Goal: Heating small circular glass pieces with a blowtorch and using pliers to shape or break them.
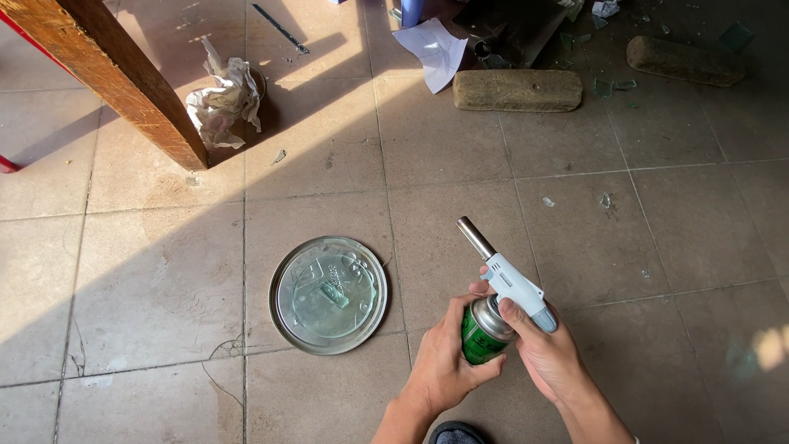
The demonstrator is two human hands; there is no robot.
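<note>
We grip the green gas canister (479, 337) with our left hand (444, 362); our right hand (546, 349) clasps the torch head (514, 284), nozzle pointing up-left. Our fingers hide the canister's base.

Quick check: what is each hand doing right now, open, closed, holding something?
Left hand: closed around the green gas canister.
Right hand: closed on the white torch head fitted on top of the canister.
</note>
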